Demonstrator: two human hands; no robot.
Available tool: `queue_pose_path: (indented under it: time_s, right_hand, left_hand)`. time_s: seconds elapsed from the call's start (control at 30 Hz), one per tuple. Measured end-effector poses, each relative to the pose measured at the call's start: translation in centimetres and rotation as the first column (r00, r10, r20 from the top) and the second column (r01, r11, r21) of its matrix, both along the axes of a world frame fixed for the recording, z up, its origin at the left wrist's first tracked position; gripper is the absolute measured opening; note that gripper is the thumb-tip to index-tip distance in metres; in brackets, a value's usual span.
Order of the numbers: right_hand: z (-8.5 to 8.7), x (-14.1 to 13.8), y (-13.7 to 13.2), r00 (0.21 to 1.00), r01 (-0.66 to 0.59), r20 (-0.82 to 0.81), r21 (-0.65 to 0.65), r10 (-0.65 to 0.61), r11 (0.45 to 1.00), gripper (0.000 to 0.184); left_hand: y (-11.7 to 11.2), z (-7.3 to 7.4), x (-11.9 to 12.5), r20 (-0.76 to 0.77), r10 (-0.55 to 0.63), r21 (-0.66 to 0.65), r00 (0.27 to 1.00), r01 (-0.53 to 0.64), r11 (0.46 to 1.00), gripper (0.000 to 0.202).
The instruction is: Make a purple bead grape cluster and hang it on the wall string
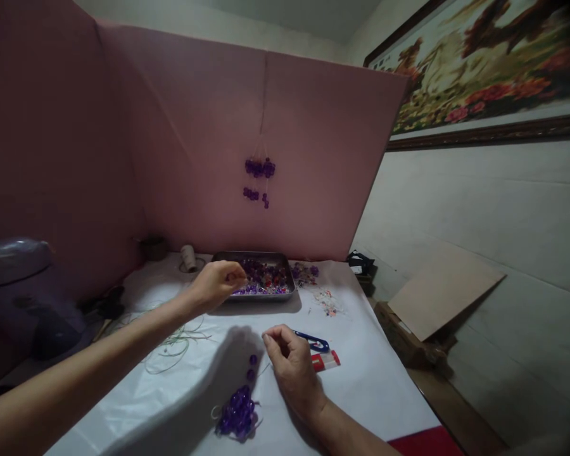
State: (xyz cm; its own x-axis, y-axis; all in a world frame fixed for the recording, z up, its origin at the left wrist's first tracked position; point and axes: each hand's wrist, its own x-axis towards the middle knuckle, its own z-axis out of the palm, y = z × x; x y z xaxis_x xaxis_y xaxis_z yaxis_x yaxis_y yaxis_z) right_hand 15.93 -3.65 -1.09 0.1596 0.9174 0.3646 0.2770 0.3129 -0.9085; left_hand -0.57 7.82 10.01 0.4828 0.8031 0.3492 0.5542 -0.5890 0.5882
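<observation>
My left hand (pixel 217 283) reaches over the near left edge of a metal tray (pixel 254 258) full of purple and mixed beads, fingers pinched together; what they hold is too small to see. My right hand (pixel 292 367) rests on the white table cover, fingers curled in a pinch on a thin thread that leads left to a strung cluster of purple beads (pixel 237 411) lying near the front edge. Blue-handled scissors (pixel 313 342) and a red and white lighter (pixel 325 360) lie just right of the right hand.
A pink board (pixel 218 126) stands behind the table with hanging purple bead strands (pixel 259 180). A spool of cord (pixel 188 257), loose green cord (pixel 175 345), small loose beads (pixel 330 303) and a grey machine (pixel 14 297) at the left surround the work area. Cardboard boxes (pixel 432 310) sit at the right.
</observation>
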Motion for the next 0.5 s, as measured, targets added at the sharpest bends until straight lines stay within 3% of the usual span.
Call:
queue_pose_path:
  time_s: [0.1,0.27,0.43,0.5]
  right_hand:
    - [-0.1,0.1,0.1,1.0,-0.004,0.016,0.012,0.004,1.0,0.019]
    - [-0.2,0.2,0.3,1.0,-0.019,0.012,-0.002,0.019,1.0,0.019]
    - [-0.4,0.1,0.5,1.0,-0.019,0.018,0.005,0.019,1.0,0.02]
    - [-0.7,0.1,0.7,1.0,-0.024,0.014,0.011,0.024,1.0,0.02]
  left_hand:
    - [4.0,-0.3,2.3,-0.239,0.035,0.137,0.97,-0.002,0.991,0.013]
    - [8.6,-1.6,6.4,-0.335,0.001,0.069,0.942,0.023,0.997,0.019]
    - [10.8,-4.1,10.7,-0.441,-0.037,-0.044,0.897,0.02,0.999,0.012]
    - [11.4,-4.9,12.0,-0.484,-0.026,-0.077,0.875,-0.012,0.997,0.023]
